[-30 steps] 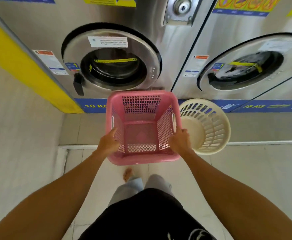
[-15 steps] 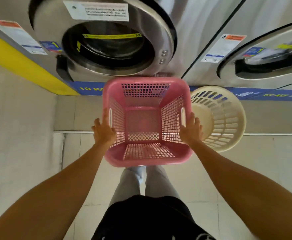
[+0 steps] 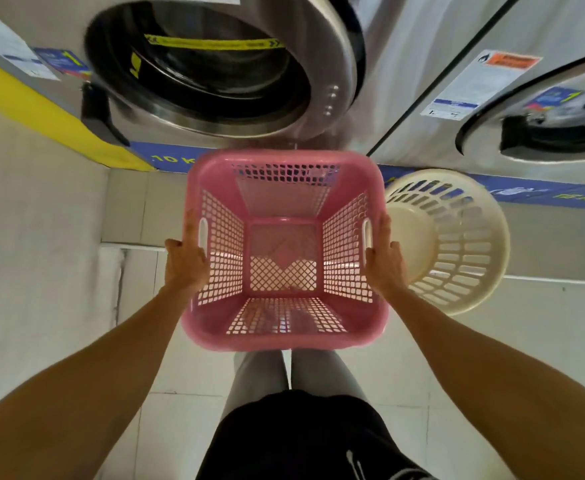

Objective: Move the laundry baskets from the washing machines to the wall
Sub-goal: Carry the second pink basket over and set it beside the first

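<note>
2 hands, left hand [image 3: 185, 263] and right hand [image 3: 384, 259], grip 1 pink laundry basket [image 3: 284, 336]; 1 cream laundry basket [image 3: 457, 237] beside 2 washing machines [image 3: 398, 64].

Washer door [image 3: 221, 64] cut off at top; cream basket [image 3: 457, 244] partly hidden behind pink basket [image 3: 284, 334], feet unseen

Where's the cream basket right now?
In the head view, the cream round basket sits right of centre, beside the pink basket that both hands hold, behind the right hand, below the right-hand washing machine.
</note>
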Motion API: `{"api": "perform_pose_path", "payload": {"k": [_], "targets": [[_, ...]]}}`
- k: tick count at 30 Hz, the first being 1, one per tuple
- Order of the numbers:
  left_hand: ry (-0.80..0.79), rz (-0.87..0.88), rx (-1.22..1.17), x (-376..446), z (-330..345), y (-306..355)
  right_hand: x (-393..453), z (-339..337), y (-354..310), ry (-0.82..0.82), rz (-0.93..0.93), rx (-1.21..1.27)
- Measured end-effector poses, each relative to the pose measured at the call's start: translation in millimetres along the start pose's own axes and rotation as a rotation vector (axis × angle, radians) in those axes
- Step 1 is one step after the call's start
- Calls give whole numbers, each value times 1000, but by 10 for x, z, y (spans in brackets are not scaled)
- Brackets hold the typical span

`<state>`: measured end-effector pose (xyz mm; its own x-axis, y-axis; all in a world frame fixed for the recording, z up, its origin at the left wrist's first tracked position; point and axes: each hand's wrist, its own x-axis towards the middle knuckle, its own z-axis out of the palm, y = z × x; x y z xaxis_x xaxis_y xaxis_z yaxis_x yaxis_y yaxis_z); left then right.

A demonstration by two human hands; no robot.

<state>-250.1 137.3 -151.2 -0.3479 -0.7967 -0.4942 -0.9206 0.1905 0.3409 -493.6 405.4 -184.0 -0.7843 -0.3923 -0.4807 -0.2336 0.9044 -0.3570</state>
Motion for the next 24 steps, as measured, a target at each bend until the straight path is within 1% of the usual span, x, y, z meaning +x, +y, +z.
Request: {"api": "perform_pose_path", "payload": {"k": [4, 6, 10, 14, 16, 18, 21, 24], "targets": [[115, -95, 16, -372, -119, -39, -130, -138, -111, -92, -34, -38], [135, -151, 19, -588, -175, -106, -229, -212, -218, -128, -63, -51], [164, -285, -41, -1045, -305, -269, -316, -339, -420, -162, -204, -134], [209, -362, -142, -1399, -340, -509, -366, -367, -693, -216, -379, -166], [207, -407, -192, -1588, -323, -655, -414, -351, -880, -235, -427, -198], [229, -493, -272, -1796, -294, -806, -506, -301, -1091, -263, -457, -230], [278, -607, -393, -2137, -222, -1044, -680, -179, -1424, -298, -485, -199], [344, -677, -522, -2549, -147, -1308, -909, -3, -1746, -346, -613, -269]]}}
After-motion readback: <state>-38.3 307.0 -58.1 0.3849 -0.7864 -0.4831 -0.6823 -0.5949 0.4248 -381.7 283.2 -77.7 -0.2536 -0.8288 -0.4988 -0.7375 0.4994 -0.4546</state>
